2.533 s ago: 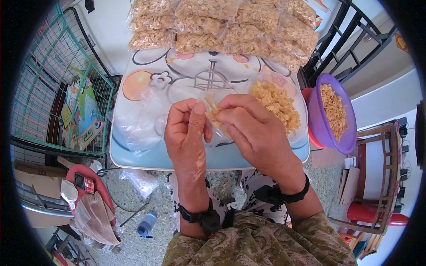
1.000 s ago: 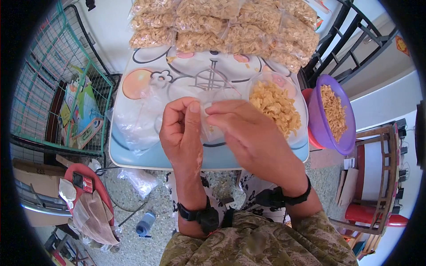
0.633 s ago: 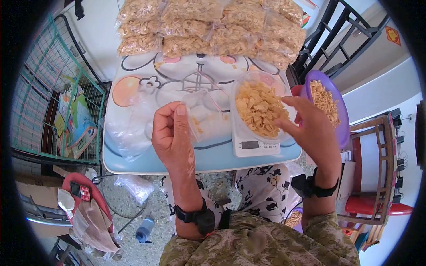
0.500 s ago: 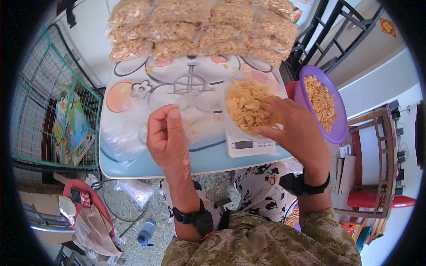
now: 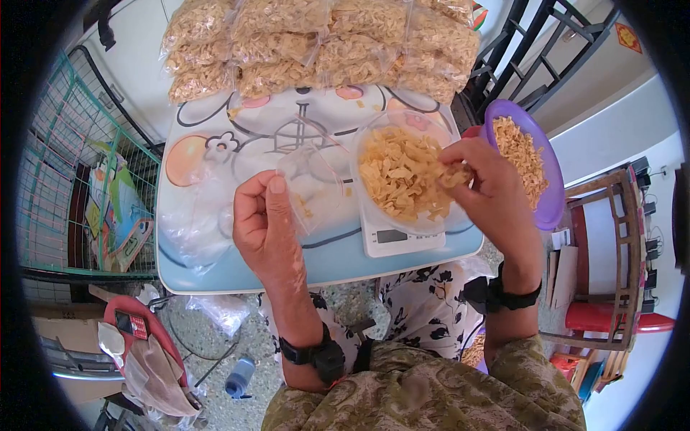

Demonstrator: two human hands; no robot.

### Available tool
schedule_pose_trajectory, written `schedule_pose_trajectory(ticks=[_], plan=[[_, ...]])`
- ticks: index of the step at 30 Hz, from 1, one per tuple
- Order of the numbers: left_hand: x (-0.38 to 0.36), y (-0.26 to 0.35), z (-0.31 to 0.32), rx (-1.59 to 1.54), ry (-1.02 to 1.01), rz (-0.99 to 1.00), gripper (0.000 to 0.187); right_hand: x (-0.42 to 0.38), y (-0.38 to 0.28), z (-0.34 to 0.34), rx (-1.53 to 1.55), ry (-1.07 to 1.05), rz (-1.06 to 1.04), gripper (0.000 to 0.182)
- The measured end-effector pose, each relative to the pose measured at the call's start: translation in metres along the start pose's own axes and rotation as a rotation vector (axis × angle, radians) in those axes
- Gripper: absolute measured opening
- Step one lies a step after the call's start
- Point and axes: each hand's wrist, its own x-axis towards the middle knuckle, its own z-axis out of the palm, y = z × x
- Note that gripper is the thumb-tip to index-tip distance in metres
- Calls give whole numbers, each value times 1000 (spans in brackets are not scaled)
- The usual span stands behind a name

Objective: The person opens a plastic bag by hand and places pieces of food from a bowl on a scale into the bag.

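My left hand is closed, its thumb pressed on the edge of a clear plastic bag that hangs over the table. A few small pale crumbs show in or behind the bag. My right hand pinches a small clump of dried yellowish flakes above the right side of a clear bowl. More dried flakes fill that bowl. It stands on a white kitchen scale, whose display digits are too faint to read.
Packed bags of flakes are piled along the table's far side. A purple basin of similar pieces stands right of the table. Loose clear bags lie at the left. A green wire cage stands farther left.
My right hand has lifted from the flakes in the bowl and shifted right, now with a small clump between its fingers. My left hand stays nearly in place with the bag.
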Motion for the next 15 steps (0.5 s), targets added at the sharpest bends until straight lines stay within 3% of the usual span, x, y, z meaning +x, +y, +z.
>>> schedule_pose_trajectory(ticks=[2,4,15], plan=[[0,0,0,-4,4,2,15,-1,1,-3,31,67,30,25],[0,1,-2,12,-10,-10,16,0,6,0,225,130,187,26],[-1,3,1,-20,-8,-4,14,4,12,11,185,69,194,36]])
